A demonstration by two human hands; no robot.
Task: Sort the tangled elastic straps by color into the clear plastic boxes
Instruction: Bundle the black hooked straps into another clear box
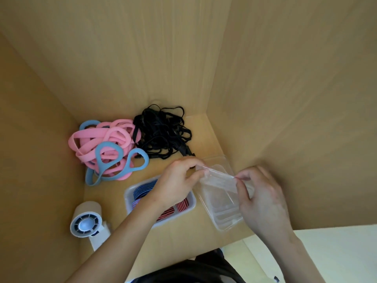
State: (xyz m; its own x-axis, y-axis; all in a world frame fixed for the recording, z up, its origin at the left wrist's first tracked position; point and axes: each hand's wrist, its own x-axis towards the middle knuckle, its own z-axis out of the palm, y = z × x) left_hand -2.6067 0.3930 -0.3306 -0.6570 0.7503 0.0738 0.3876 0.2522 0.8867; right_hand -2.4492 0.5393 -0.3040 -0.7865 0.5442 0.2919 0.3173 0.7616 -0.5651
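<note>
Wood-grain surface (183, 235) carries the tangled straps (104, 144) at centre-left, unsorted. Both left hand (177, 182) and right hand (263, 197) clamp their grip on the clear plastic box (220, 201), centre-right, likely opening it for another colour.

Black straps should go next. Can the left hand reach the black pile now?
Probably, once freed: the left hand pinches the clear plastic box, yet the black strap pile lies just beyond it, nothing between.
</note>
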